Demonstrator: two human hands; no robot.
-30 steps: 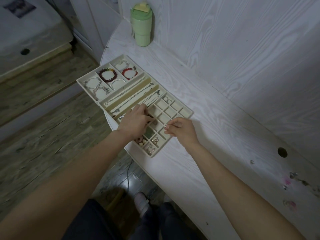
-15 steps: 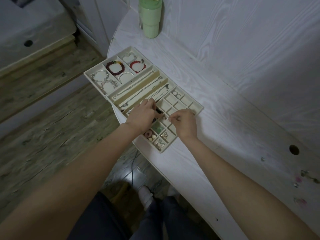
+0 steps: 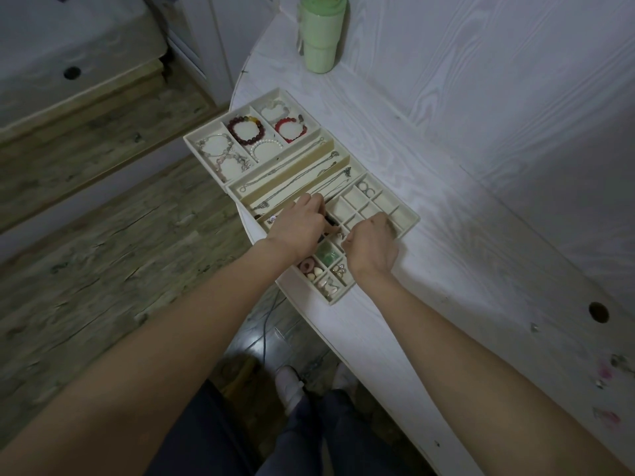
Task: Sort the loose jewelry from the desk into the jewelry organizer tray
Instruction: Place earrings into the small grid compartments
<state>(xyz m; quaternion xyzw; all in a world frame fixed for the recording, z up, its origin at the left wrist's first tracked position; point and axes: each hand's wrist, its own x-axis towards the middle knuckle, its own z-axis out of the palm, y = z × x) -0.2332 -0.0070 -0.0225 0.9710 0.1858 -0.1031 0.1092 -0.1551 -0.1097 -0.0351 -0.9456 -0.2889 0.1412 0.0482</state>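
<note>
The cream organizer tray (image 3: pixel 411 222) lies at the desk's front edge. Its far section holds bead bracelets (image 3: pixel 246 129), its middle slots hold silver chains (image 3: pixel 292 168), and its near grid of small cells holds rings (image 3: pixel 366 187), a green piece (image 3: pixel 328 255) and shells (image 3: pixel 316 272). My left hand (image 3: pixel 297 228) reaches into the grid with its fingers curled down beside a small dark piece (image 3: pixel 328 219); whether it grips that piece is hidden. My right hand (image 3: pixel 372 247) hovers over the grid right next to it, its thumb and fingertips pinching a tiny pale piece (image 3: pixel 341 236). Small loose pieces (image 3: pixel 534 327) lie on the desk at right.
A green tumbler (image 3: pixel 321 36) stands at the desk's far end against the wall. The white desk (image 3: pixel 464 269) has a round hole (image 3: pixel 598 312) and pink marks (image 3: pixel 605 372) at right. The tray overhangs the curved desk edge, with floor and my feet below.
My right hand moved left from the tray's near edge to over the small cells, close to my left hand. My left hand stayed in the grid.
</note>
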